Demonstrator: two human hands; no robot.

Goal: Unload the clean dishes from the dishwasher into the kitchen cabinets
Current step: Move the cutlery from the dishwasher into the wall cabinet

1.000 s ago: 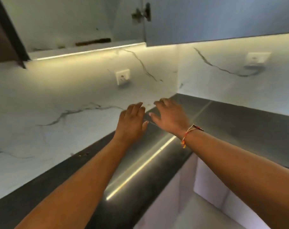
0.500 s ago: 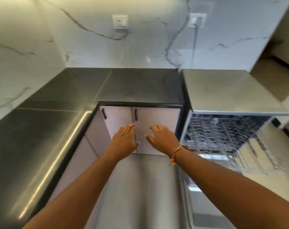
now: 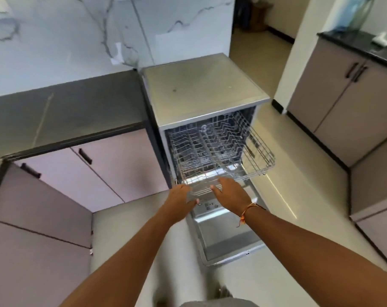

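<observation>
1. Half a second ago both hands hung before the corner cabinet doors. Now they have come across to the dishwasher [image 3: 201, 89], which has moved to the middle of the view.
2. The dishwasher stands at the end of the dark counter [image 3: 66, 107], with its door [image 3: 223, 235] folded down flat over the floor.
3. A wire rack [image 3: 201, 189] is drawn out above the door, and a second rack [image 3: 261, 151] juts out higher, to the right. The wires are blurred, so I cannot tell what lies in either.
4. The left hand [image 3: 181, 198] is at the near rack's front left edge. Its fingers are lost behind the wires with the thumb in front, so I cannot tell whether it grips.
5. The right hand [image 3: 230, 196] lies palm down at the front edge, with straight fingers and the thumb spread, holding nothing. A woven bracelet [image 3: 248, 210] circles its wrist.
6. Pale base cabinets [image 3: 121, 167] sit under the counter, left of the dishwasher.
7. A veined marble wall [image 3: 77, 41] rises behind.
8. Another cabinet [image 3: 343, 103] with a dark top stands well apart on the right.
</observation>
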